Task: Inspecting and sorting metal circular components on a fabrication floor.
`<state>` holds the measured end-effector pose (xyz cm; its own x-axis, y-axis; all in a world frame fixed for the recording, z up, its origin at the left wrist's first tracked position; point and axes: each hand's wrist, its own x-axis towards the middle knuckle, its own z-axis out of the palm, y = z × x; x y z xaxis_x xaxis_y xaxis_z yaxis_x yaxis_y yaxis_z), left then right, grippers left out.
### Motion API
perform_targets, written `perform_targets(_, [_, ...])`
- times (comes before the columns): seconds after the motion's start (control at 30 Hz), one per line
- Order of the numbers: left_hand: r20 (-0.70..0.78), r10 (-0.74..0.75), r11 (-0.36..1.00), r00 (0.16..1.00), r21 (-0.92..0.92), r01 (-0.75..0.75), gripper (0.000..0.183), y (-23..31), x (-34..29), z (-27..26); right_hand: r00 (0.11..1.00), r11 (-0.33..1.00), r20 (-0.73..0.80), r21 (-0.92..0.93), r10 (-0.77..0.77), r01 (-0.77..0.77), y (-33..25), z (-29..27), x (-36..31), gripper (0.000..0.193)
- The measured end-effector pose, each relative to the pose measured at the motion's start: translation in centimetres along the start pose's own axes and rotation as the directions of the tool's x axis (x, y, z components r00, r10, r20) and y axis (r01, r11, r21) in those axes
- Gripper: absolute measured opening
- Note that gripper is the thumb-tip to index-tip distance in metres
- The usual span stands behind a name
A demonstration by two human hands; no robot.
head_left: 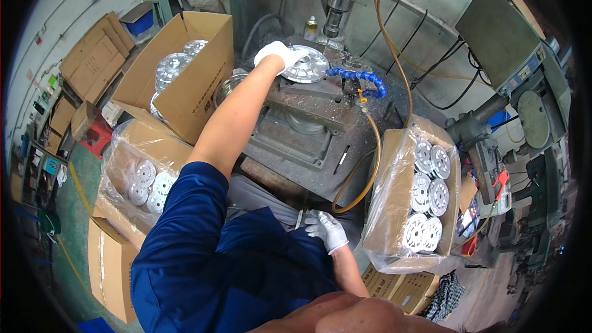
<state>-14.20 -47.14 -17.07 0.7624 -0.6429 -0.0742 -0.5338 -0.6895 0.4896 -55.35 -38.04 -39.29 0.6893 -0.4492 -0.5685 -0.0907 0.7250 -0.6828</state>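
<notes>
My left hand, in a white glove, reaches forward to a round silver metal disc with a raised hub and holes. Its fingers grip the disc's left edge. The disc lies on a metal fixture below the machine's spindle. My right hand, also gloved, rests low by my lap with its fingers apart and nothing visible in them. A thin metal piece shows just left of its fingertips. A bowl-like shiny metal part sits left of the fixture, partly behind my left arm.
Cardboard boxes with silver discs stand left and right; another plastic-lined box is nearer left. A blue segmented coolant hose and a brown hose cross the right side. A pen and a spray can are on the worktable.
</notes>
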Motion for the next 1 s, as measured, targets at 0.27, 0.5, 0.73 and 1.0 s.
perform_targets(0.27, [0.066, 0.020, 1.000, 0.998, -0.001, -0.020, 0.087, -0.8, 0.3, 0.3, 0.998, 0.993, -0.044, -0.116, -0.039, 0.034, -0.1, -0.6, -1.3, 0.037])
perform_targets(0.5, [0.036, -0.006, 1.000, 0.999, 0.013, 0.006, 0.089, -0.4, 0.0, -0.2, 0.998, 0.996, -0.049, -0.082, -0.037, 0.033, 0.7, -1.1, -1.4, 0.034])
perform_targets(0.73, [-0.010, 0.055, 0.997, 0.998, -0.048, -0.056, 0.087, -1.5, 1.8, 1.6, 0.998, 0.987, -0.007, -0.149, -0.055, 0.053, 1.0, -0.7, -0.4, 0.039])
perform_targets(1.0, [0.038, 0.069, 0.997, 0.997, -0.037, -0.067, 0.086, -1.5, 1.8, 1.3, 0.957, 0.967, 0.149, 0.032, 0.247, -0.255, 5.5, -2.9, 5.2, 0.047])
